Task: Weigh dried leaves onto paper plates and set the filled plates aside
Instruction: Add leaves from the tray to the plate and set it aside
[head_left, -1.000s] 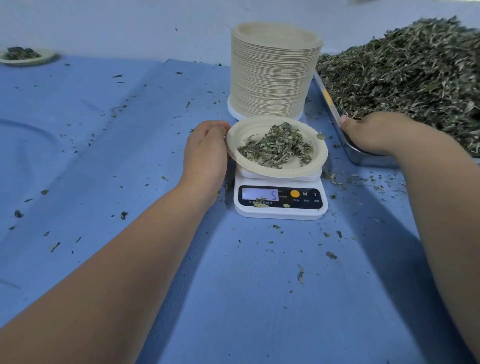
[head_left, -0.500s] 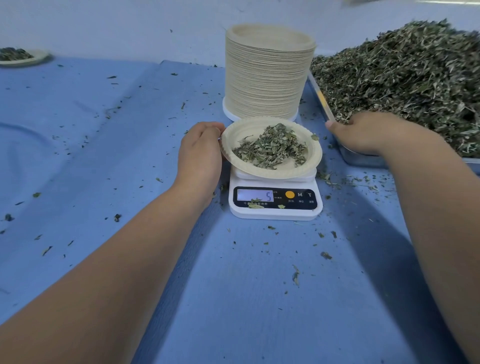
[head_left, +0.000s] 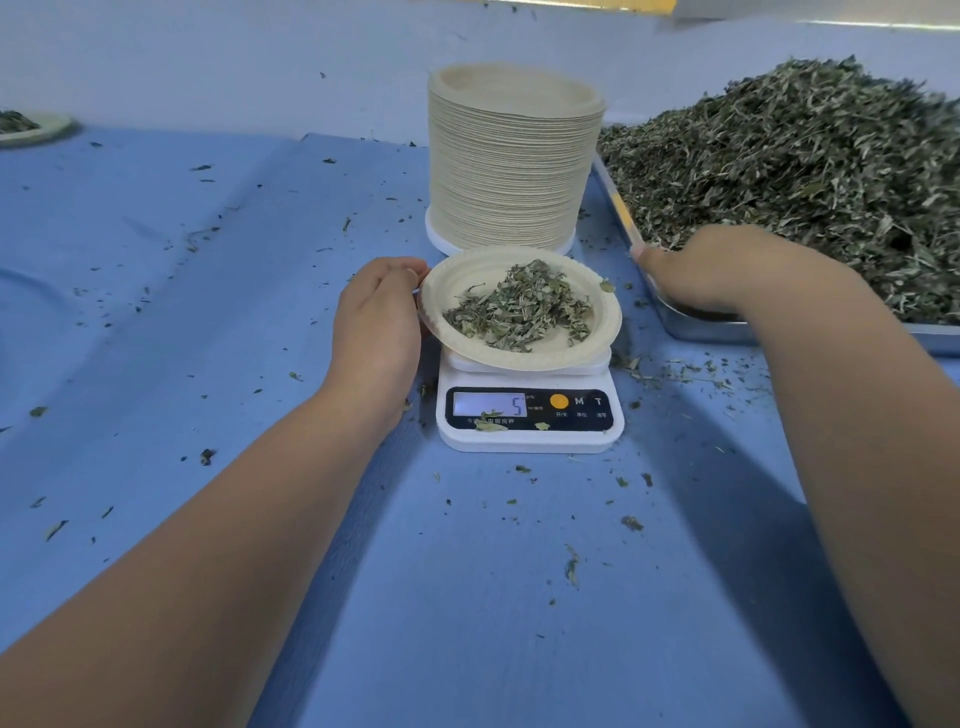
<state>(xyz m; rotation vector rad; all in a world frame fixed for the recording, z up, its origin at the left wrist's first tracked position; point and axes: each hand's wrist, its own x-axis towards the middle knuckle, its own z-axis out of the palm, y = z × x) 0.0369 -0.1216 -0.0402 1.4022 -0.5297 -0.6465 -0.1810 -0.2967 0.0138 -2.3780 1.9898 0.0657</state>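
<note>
- The left hand (head_left: 376, 317) grips the left rim of the plate (head_left: 441, 291), which sits on the scale (head_left: 530, 431). If the hand lifts fast or tips it, the light leaves (head_left: 519, 312) may slide off onto the cloth (head_left: 208, 312).
- The plate is thin paper and held by one edge, so I think it may bend and spill.
- A hand pushing on the plate may make the number wrong. The scale shows 5.
- The right hand (head_left: 717, 270) lies at the near corner of the tray (head_left: 696, 332). Its fingers are hidden, so I cannot tell if it holds anything. More leaves dropped in would make the plate too heavy.
- The plate has a small heap of leaves in its middle.
- The tray is heaped high with a big pile (head_left: 805, 171).
- A tall stack (head_left: 511, 161) of plates stands just behind the scale. The top one is empty.
- A far plate (head_left: 47, 132) with leaves in it sits well apart on the left.
</note>
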